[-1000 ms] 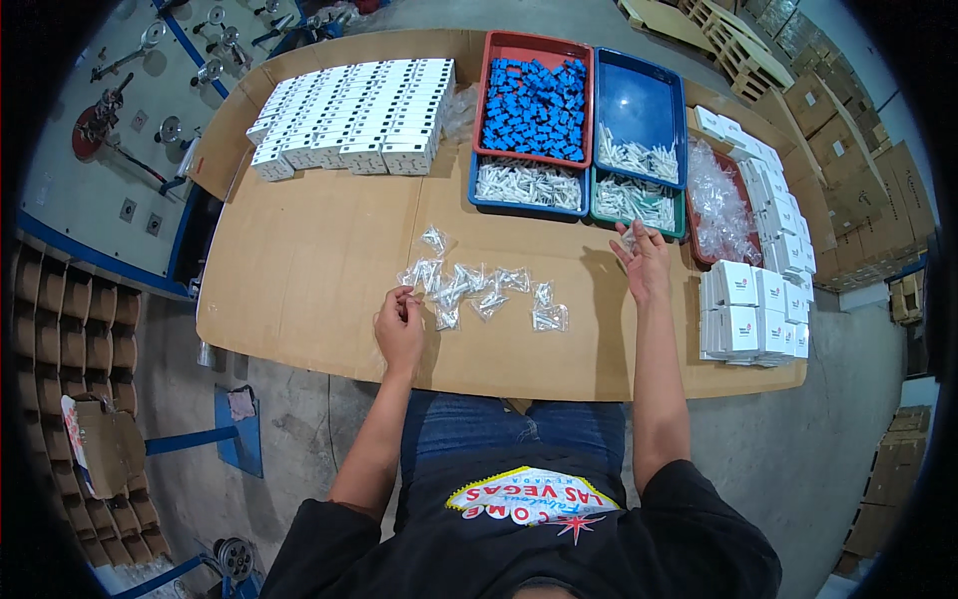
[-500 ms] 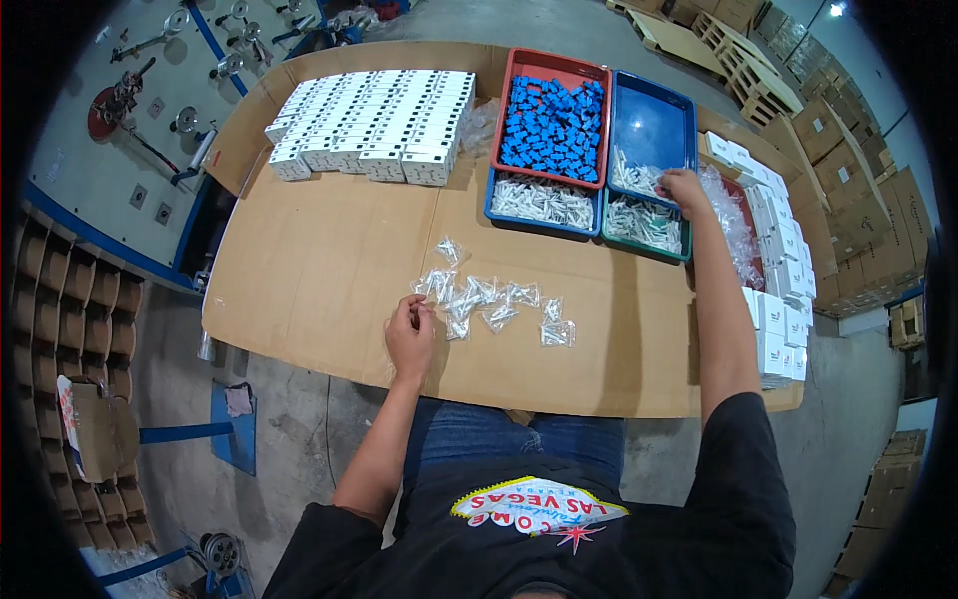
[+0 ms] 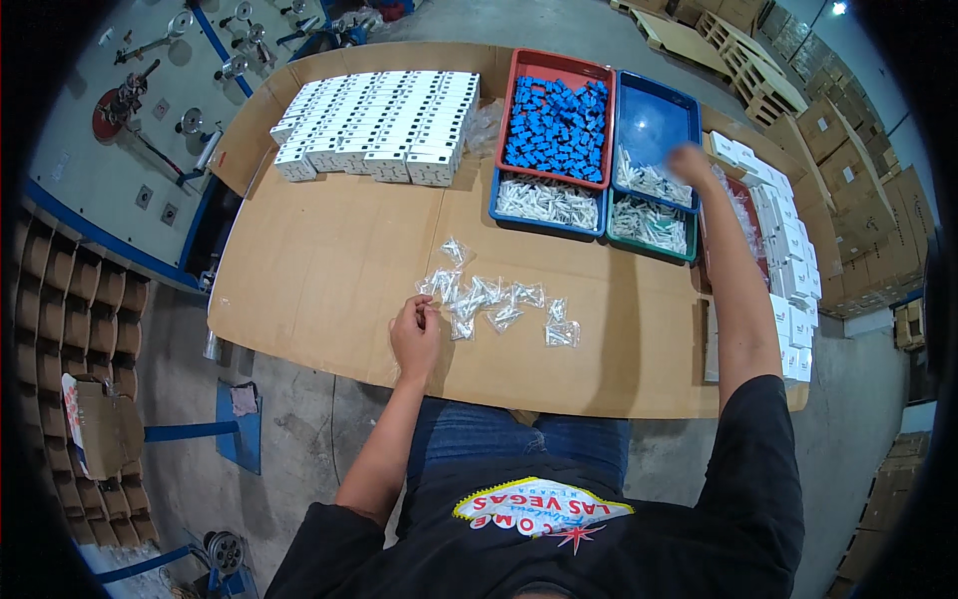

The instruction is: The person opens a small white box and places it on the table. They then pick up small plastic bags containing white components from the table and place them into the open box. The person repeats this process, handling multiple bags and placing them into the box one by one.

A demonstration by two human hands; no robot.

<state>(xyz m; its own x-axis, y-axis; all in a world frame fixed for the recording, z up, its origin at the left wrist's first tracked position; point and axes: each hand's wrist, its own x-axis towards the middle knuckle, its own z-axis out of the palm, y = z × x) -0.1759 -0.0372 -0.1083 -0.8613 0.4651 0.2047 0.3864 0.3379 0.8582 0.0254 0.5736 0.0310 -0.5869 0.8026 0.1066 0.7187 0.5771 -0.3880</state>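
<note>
Left hand [image 3: 414, 334] pinches the end of the scattered clear packets [image 3: 489, 299] at mid-table — only a small pile bagged, trays well stocked. Right hand [image 3: 691, 165] reaches over the blue tray [image 3: 654, 115] (blurred; finger state unclear), so much looks left.

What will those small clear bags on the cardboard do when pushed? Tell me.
The small clear bags look thin and crinkled, so probably floppy and light. Lying loose and overlapping on the cardboard, they would likely slide and bunch rather than roll. Their glossy film may be slippery.
</note>
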